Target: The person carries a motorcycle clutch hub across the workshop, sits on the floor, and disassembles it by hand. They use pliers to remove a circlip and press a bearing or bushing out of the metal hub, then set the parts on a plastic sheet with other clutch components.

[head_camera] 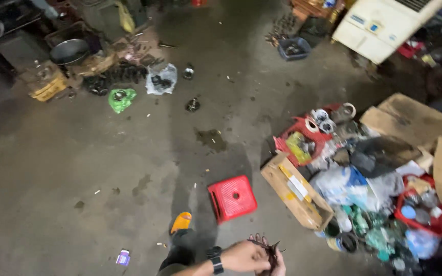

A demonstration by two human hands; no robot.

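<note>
— What do the hands hold?
— Left hand (244,255) and right hand (277,265) close together around a dark spiky part (271,251), near the bottom edge.
— And containers?
— Red basket (303,140) holds small parts; wooden box (295,191) lies right of the red stool (232,198).

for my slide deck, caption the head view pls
Both hands grip a dark, spiky metal part above a stained concrete floor beside a red square plastic stool.

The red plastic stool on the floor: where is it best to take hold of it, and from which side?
The red plastic stool stands upright on the concrete floor, its flat square seat facing up. Probably best to come from above and hook fingers into the small hole in the middle of the seat, or grasp the near edge. The wooden box is close on its right, so the left side is freer.
</note>
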